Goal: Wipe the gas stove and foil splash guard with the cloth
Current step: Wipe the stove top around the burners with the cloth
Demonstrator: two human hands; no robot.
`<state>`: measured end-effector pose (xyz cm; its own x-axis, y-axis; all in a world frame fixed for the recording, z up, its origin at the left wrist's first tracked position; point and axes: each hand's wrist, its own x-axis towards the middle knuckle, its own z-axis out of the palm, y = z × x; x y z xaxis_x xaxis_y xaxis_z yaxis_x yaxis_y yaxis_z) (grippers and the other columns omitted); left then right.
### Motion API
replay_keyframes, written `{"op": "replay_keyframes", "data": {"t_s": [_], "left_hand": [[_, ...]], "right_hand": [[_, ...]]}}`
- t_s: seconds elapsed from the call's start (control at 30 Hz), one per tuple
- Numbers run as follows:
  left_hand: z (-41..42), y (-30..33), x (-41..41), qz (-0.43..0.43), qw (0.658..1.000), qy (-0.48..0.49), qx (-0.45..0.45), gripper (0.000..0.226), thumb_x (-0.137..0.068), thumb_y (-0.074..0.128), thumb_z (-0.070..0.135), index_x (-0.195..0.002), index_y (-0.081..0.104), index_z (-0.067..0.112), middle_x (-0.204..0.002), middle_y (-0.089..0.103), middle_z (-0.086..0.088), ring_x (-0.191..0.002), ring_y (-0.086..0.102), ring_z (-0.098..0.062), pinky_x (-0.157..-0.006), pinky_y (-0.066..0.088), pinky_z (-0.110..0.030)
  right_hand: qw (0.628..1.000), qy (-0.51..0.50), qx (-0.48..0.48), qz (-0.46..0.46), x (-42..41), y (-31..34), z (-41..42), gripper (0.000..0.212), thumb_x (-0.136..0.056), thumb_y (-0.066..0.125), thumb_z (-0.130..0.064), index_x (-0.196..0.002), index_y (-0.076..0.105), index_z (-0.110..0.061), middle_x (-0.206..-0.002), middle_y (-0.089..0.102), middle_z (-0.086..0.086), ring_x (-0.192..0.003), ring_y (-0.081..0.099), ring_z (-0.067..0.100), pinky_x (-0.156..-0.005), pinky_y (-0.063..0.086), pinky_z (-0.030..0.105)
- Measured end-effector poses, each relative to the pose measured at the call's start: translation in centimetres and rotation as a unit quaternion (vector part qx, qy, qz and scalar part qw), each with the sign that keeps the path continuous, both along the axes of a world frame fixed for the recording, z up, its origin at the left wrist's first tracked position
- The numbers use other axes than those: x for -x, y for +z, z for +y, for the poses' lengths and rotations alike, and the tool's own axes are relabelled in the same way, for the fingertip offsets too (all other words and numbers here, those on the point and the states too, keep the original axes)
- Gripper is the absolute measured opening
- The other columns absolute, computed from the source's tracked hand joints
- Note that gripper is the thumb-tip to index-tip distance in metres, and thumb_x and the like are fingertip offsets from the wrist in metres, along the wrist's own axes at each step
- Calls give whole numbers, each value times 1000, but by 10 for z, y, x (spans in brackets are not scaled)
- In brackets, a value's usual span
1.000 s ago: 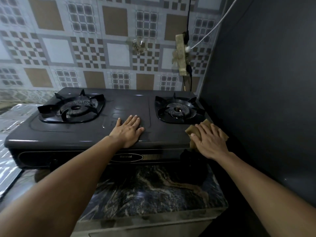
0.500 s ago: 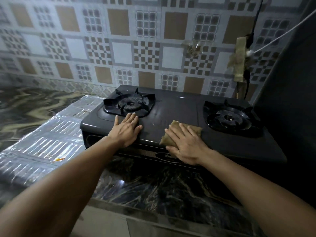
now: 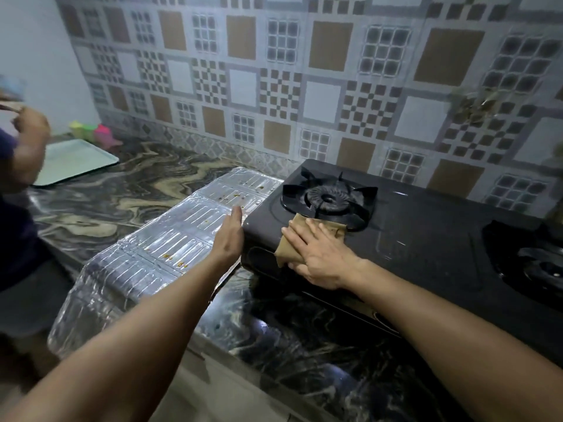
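A black two-burner gas stove (image 3: pixel 426 239) stands on a dark marble counter. My right hand (image 3: pixel 320 257) lies flat on a folded brown cloth (image 3: pixel 292 239), pressing it on the stove's front left corner, just in front of the left burner (image 3: pixel 329 197). My left hand (image 3: pixel 230 236) rests edge-on against the stove's left side, fingers straight and together, holding nothing. A silver foil splash guard (image 3: pixel 152 257) lies flat on the counter left of the stove, with small brown spots on it.
The right burner (image 3: pixel 539 266) sits at the right edge. A pale tray (image 3: pixel 73 159) and bright coloured items (image 3: pixel 94 134) lie far left on the counter (image 3: pixel 122 196). Another person's arm (image 3: pixel 27 147) is at the left edge. A patterned tile wall stands behind.
My right hand slid the cloth leftward across the stove top, from the right corner to the front left corner. My left hand moved from the stove top to its left side. The view swung left.
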<state>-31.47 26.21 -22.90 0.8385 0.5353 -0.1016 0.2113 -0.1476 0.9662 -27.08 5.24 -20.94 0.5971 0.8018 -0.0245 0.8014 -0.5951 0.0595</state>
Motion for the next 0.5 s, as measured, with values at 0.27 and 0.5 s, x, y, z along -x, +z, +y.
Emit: {"op": "replay_keyframes", "data": {"t_s": [0.27, 0.5], "left_hand": [[28, -12, 4, 2, 979, 15, 202, 85, -93, 13, 71, -149, 30, 10, -110, 65, -7, -95, 62, -20, -94, 37, -46], [41, -26, 15, 64, 985, 0, 161, 84, -90, 9, 74, -152, 30, 21, -129, 57, -13, -113, 55, -30, -90, 38, -43]], "right_hand": [[998, -11, -5, 59, -31, 9, 92, 77, -94, 36, -58, -155, 1, -26, -163, -5, 4, -149, -8, 32, -120, -3, 48], [998, 31, 6, 47, -39, 8, 130, 54, -92, 41, -51, -142, 35, -31, -158, 21, 1, -146, 4, 38, -118, 3, 56]]}}
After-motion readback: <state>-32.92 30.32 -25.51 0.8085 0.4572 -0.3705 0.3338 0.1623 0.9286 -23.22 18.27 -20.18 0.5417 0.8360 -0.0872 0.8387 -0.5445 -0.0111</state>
